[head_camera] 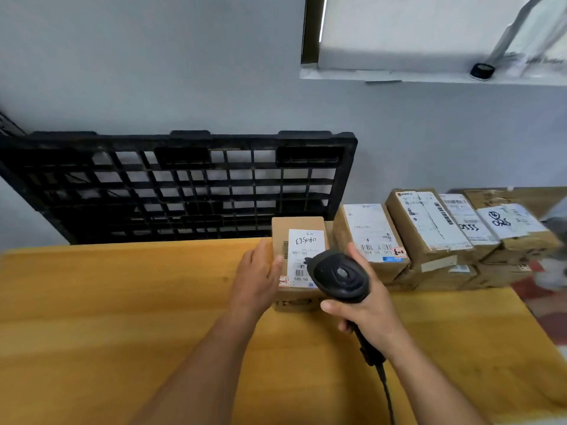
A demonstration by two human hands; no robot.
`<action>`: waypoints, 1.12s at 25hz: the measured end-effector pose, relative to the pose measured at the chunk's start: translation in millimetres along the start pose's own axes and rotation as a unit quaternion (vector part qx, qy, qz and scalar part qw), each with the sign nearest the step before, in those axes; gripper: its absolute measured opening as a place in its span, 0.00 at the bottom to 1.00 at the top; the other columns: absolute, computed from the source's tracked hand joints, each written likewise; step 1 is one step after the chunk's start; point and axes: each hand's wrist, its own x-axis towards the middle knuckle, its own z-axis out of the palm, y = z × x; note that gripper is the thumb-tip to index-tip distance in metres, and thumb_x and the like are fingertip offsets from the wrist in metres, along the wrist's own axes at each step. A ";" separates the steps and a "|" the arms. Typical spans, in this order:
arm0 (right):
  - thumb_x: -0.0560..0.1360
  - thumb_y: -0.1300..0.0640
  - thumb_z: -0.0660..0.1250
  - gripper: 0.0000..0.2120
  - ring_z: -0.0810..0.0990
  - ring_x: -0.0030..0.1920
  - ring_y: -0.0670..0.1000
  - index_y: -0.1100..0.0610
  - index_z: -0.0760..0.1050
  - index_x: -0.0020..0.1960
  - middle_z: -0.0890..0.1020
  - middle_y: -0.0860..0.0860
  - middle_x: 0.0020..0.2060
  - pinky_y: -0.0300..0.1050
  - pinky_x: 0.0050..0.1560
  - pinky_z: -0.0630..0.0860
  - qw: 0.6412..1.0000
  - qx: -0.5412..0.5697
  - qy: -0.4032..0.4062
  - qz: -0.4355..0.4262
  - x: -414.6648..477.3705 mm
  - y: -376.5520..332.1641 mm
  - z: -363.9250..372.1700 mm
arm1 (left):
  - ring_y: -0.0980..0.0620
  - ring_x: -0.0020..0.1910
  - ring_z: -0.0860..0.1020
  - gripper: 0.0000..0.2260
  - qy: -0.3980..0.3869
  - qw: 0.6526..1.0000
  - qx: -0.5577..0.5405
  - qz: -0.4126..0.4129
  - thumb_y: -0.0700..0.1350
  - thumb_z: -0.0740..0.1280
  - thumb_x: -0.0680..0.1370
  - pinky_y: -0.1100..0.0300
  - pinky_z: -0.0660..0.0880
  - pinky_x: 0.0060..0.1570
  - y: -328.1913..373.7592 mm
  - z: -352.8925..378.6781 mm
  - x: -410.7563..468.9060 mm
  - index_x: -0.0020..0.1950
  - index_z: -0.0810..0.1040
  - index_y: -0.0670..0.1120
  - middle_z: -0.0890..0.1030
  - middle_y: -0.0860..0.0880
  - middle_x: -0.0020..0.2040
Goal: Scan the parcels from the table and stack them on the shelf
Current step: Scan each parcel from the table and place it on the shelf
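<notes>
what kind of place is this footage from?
Probably a parcel sorting or storage room. Labelled cardboard parcels sit in a row on the wooden table, the right hand grips a corded barcode scanner over one, and a black plastic pallet leans against the wall.

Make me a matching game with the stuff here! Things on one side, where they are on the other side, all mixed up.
Things:
1. scanner
2. pallet
3. nearest parcel

Places:
A. touched by the left hand
B. standing against the wall
C. gripped in the right hand

Pairs: 1-C, 2-B, 3-A
</notes>
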 end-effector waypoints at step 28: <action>0.57 0.55 0.81 0.52 0.78 0.27 0.59 0.35 0.59 0.74 0.82 0.54 0.56 0.50 0.29 0.79 0.977 0.114 -0.118 -0.137 -81.2 -74.0 -21.8 | 0.44 0.60 0.76 0.54 0.026 0.953 -0.301 -0.023 0.44 0.79 0.59 0.43 0.77 0.57 13.0 -72.8 -81.9 0.76 0.50 0.63 0.73 0.45 0.60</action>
